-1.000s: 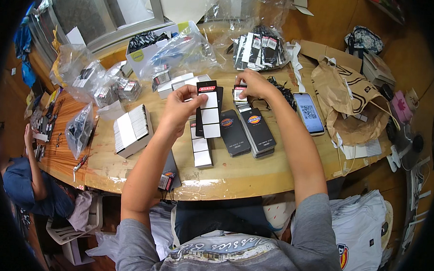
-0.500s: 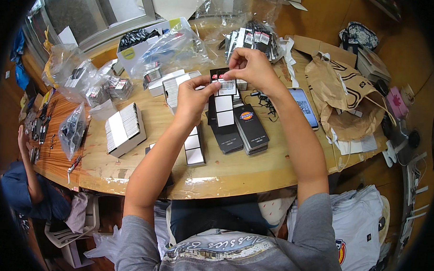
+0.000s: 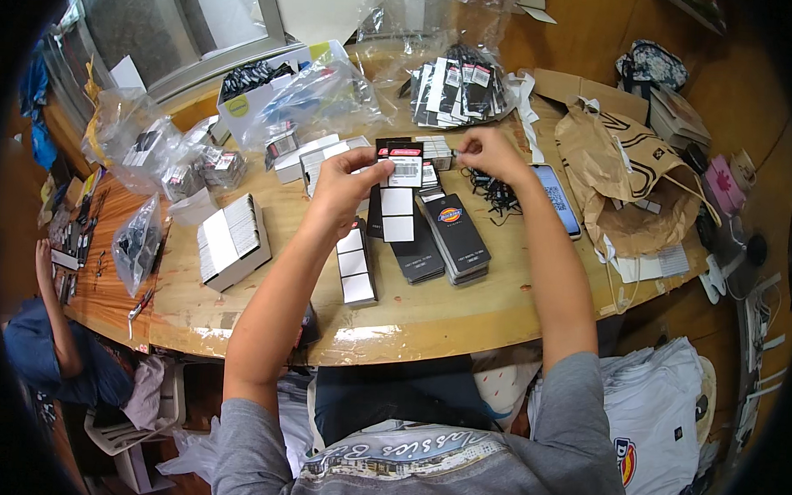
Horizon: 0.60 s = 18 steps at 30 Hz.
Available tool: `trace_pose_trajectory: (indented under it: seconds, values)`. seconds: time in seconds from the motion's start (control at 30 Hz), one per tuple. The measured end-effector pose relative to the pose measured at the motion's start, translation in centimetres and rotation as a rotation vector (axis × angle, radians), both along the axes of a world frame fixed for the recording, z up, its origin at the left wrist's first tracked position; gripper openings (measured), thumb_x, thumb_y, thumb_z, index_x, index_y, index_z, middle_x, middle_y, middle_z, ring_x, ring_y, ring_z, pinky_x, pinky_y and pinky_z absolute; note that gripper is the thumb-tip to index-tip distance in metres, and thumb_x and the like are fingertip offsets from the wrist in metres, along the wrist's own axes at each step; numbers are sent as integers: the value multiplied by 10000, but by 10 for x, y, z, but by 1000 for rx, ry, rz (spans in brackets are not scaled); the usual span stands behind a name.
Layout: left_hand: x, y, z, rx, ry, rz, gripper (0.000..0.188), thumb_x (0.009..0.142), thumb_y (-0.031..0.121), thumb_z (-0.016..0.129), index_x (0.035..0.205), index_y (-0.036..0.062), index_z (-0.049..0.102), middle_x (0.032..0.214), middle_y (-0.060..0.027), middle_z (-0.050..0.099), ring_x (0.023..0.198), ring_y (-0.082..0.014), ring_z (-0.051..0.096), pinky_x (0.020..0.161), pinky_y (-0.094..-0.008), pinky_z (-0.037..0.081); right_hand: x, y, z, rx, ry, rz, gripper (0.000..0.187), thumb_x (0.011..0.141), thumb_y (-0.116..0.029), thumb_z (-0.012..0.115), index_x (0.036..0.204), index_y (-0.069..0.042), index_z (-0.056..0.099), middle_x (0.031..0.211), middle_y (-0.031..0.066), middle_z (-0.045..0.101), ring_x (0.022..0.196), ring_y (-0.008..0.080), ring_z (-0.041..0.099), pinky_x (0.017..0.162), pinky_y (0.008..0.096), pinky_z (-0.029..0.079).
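My left hand (image 3: 346, 180) pinches black hang tags (image 3: 396, 195) with a red strip at the top and white label panels down the front. My right hand (image 3: 491, 155) is apart from them, its fingertips pressed together just above a tangle of thin black strings (image 3: 494, 192); what they hold, if anything, is too small to make out. Below the held tags lie two stacks of black hang tags, one bearing a coloured oval (image 3: 451, 232) and one partly covered (image 3: 420, 264). A pile of tags with white panels (image 3: 355, 277) lies beneath my left wrist.
A box of white cards (image 3: 232, 242) stands on the left. Bagged tags (image 3: 458, 93) lie at the back. A phone (image 3: 556, 201) and brown paper bag (image 3: 630, 177) occupy the right. Another person's arm (image 3: 54, 310) reaches in at the far left.
My right hand has left the held tags and moved right and down to the black strings. My left hand has lowered slightly, still gripping the tags.
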<state>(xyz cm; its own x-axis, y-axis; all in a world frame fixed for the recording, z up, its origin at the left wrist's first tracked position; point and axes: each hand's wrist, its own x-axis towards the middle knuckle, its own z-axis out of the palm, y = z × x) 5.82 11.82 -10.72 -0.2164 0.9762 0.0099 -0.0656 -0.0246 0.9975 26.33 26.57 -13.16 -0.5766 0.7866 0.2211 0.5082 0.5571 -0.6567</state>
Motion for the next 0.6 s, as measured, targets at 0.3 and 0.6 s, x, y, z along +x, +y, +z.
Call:
trace_pose_trajectory:
  seconds: [0.3,0.6]
  values:
    - [26,-3,29,37,-201,-294,252,719,78,617,947,-8,554,809,-36,580,664,-69,522,549,-185,409,-20,-57,74,-108,295,291,152,679,1,545,828,19,573,662,42,566,554,75,508,471,195,406]
    - [-35,-25,55,159,53,-136,195,705,87,634,867,-8,579,770,-34,594,663,-69,545,579,-171,430,-1,-92,101,-22,274,72,119,687,-46,595,774,36,603,633,40,570,510,68,485,482,188,397]
